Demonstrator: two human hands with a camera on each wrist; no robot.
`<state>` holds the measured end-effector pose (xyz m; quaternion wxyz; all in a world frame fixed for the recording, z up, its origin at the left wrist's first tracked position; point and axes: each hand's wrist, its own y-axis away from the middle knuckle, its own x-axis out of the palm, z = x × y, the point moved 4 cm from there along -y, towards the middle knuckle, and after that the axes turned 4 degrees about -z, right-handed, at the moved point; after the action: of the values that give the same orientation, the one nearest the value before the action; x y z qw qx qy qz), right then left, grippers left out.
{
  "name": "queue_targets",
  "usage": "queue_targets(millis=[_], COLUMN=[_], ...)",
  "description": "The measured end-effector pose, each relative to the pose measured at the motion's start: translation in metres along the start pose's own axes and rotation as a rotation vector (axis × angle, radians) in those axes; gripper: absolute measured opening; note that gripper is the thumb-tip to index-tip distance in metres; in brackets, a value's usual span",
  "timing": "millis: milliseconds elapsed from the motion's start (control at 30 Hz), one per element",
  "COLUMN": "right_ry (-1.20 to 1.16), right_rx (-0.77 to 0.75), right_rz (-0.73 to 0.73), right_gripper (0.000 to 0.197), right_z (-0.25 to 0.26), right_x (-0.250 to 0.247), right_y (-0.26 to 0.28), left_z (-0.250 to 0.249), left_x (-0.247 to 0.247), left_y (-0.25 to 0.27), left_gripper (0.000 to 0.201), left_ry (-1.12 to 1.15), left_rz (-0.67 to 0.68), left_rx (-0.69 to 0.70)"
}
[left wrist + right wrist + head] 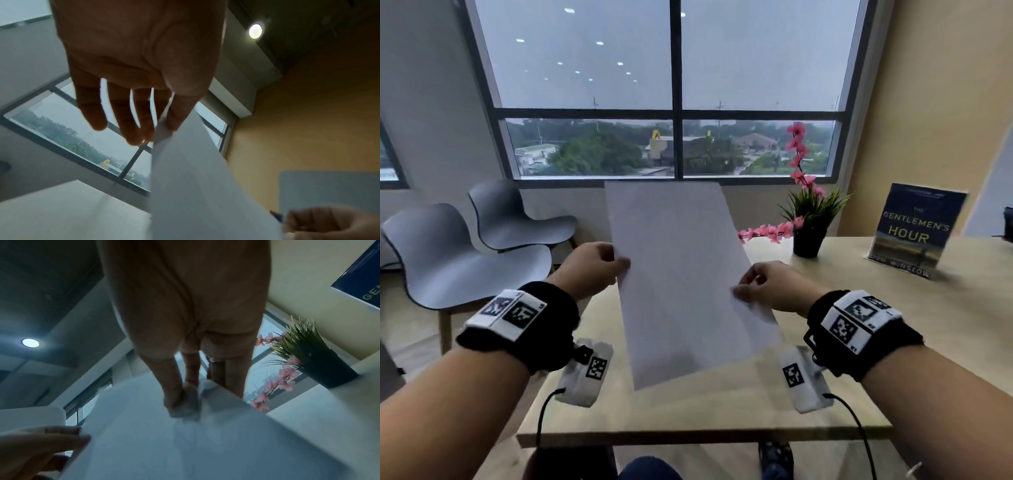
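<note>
Grip first: my left hand (pixel 589 270) pinches the left edge of a white sheet of paper (pixel 681 281) between thumb and forefinger. My right hand (pixel 768 287) pinches the right edge a little lower in the frame, so both are clamped on it. In the left wrist view my other fingers (pixel 92 110) hang fairly straight beside the sheet. It is held in the air at the centre of the head view, tilted, above the pale desk (pixel 722 407). At the right of the frame a potted plant (pixel 808 240) with pink flowers and an upright book (pixel 914 229) stand on the desk. Two grey chairs (pixel 465 260) sit at the left.
</note>
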<state>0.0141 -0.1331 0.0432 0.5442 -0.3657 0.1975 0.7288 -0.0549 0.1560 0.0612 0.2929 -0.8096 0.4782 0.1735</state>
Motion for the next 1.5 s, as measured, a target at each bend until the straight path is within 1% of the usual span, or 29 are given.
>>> queue_targets(millis=[67, 133, 200, 267, 300, 400, 467, 500, 533, 600, 667, 733, 767, 833, 900, 967, 1033, 1100, 1167, 1233, 1333, 1400, 1500], right_ry=[0.058, 0.185, 0.308, 0.413, 0.470, 0.578, 0.583, 0.543, 0.455, 0.174, -0.090, -0.241, -0.275, -0.314, -0.322, -0.201, 0.046, 0.291, 0.459, 0.594, 0.753, 0.818, 0.770], right_rx=[0.059, 0.097, 0.112, 0.115, 0.115, 0.113, 0.093, 0.078, 0.073, 0.077, 0.071, 0.065, 0.063, 0.062, 0.064, 0.051, 0.022, 0.006, 0.004, -0.020, -0.096, -0.133, -0.128], right_rz=[0.137, 0.255, 0.295, 0.308, 0.324, 0.352, 0.330, 0.306, 0.279, 0.216, 0.168, 0.157, 0.155, 0.148, 0.156, 0.199, 0.271, 0.379, 0.500, 0.590, 0.644, 0.664, 0.619], right_gripper=[0.017, 0.020, 0.022, 0.030, 0.033, 0.036, 0.032, 0.029, 0.025, 0.021, 0.025, 0.029, 0.027, 0.025, 0.025, 0.023, 0.029, 0.046, 0.065, 0.082, 0.095, 0.099, 0.104], right_z=[-0.007, -0.014, -0.017, -0.020, -0.020, -0.020, -0.019, -0.018, -0.017, -0.013, -0.005, 0.001, 0.003, 0.003, -0.003, -0.008, -0.012, -0.017, -0.021, -0.024, -0.024, -0.025, -0.027], right_x=[0.009, 0.019, 0.024, 0.028, 0.030, 0.034, 0.029, 0.024, 0.019, 0.007, -0.001, -0.006, -0.007, -0.008, -0.007, -0.004, 0.001, 0.007, 0.016, 0.024, 0.040, 0.054, 0.064], right_y=[0.002, 0.005, 0.008, 0.008, 0.009, 0.012, 0.012, 0.009, 0.007, 0.002, 0.001, 0.003, 0.004, 0.002, -0.004, -0.010, -0.016, -0.019, -0.019, -0.020, -0.021, -0.021, -0.028], left_z=[0.009, 0.015, 0.015, 0.011, 0.006, -0.014, -0.033, -0.042, -0.051, -0.065, -0.075, -0.080, -0.081, -0.080, -0.077, -0.069, -0.056, -0.041, -0.024, -0.009, 0.009, 0.013, 0.013], left_x=[0.001, 0.009, 0.017, 0.022, 0.024, 0.035, 0.047, 0.055, 0.065, 0.086, 0.103, 0.117, 0.122, 0.128, 0.132, 0.134, 0.135, 0.135, 0.137, 0.141, 0.144, 0.142, 0.136], left_y=[-0.003, -0.001, 0.002, 0.002, 0.002, 0.003, 0.007, 0.009, 0.010, 0.014, 0.018, 0.019, 0.018, 0.016, 0.013, 0.008, 0.000, -0.008, -0.012, -0.017, -0.027, -0.032, -0.036], left_gripper=[0.020, 0.025, 0.031, 0.042, 0.044, 0.040, 0.035, 0.031, 0.027, 0.020, 0.024, 0.029, 0.027, 0.015, 0.007, 0.008, 0.013, 0.013, 0.009, 0.009, 0.014, 0.013, 0.016], left_ry=[-0.312, -0.507, -0.685, -0.867, -0.909, -0.891, -0.879, -0.858, -0.813, -0.634, -0.423, -0.243, -0.162, -0.017, 0.082, 0.097, 0.042, -0.085, -0.232, -0.325, -0.441, -0.533, -0.594], left_rz=[0.100, 0.229, 0.311, 0.326, 0.329, 0.370, 0.393, 0.406, 0.431, 0.519, 0.612, 0.665, 0.675, 0.671, 0.667, 0.640, 0.594, 0.590, 0.633, 0.669, 0.697, 0.730, 0.785], left_rx=[-0.029, -0.087, -0.117, -0.100, -0.088, -0.043, 0.041, 0.100, 0.152, 0.205, 0.194, 0.143, 0.113, 0.047, -0.019, -0.081, -0.128, -0.167, -0.203, -0.196, -0.166, -0.104, -0.037])
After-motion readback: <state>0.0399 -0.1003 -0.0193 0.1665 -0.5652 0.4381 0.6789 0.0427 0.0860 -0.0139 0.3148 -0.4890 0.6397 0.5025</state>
